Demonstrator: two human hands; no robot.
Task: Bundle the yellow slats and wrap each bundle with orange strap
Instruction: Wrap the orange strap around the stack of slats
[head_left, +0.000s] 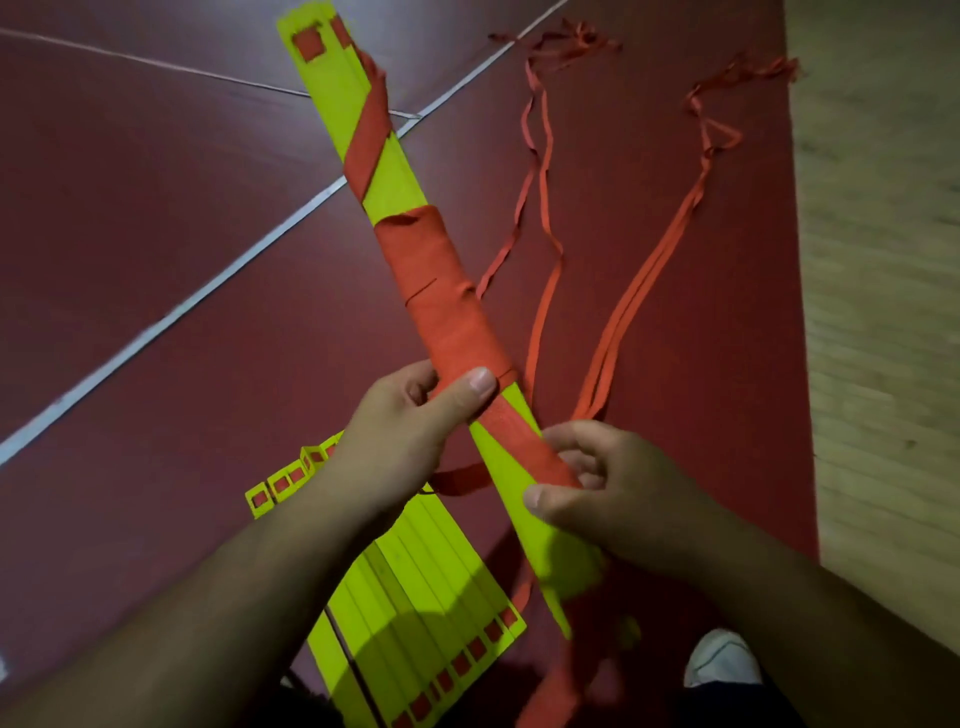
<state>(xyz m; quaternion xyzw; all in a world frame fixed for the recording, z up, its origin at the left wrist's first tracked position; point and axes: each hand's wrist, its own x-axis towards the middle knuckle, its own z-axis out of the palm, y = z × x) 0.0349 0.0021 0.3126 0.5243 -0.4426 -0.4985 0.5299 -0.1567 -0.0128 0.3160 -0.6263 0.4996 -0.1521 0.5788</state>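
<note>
A long bundle of yellow slats (332, 98) runs diagonally from the top centre down to the lower right. Orange strap (441, 301) is wound thickly round its middle and spirals toward the far end. My left hand (405, 431) grips the bundle at the near edge of the thick wrap, thumb pressed on top. My right hand (597, 483) holds the bundle lower down, fingers and thumb pinching the strap where it crosses the yellow face. A loose tail of strap (561, 680) hangs blurred below the bundle.
Several loose yellow slats (415, 597) lie side by side on the dark red floor (156, 260) under my left forearm. More orange straps (649, 280) trail across the floor to the right. A white shoe (722, 660) shows bottom right. Pale flooring (883, 260) borders the right.
</note>
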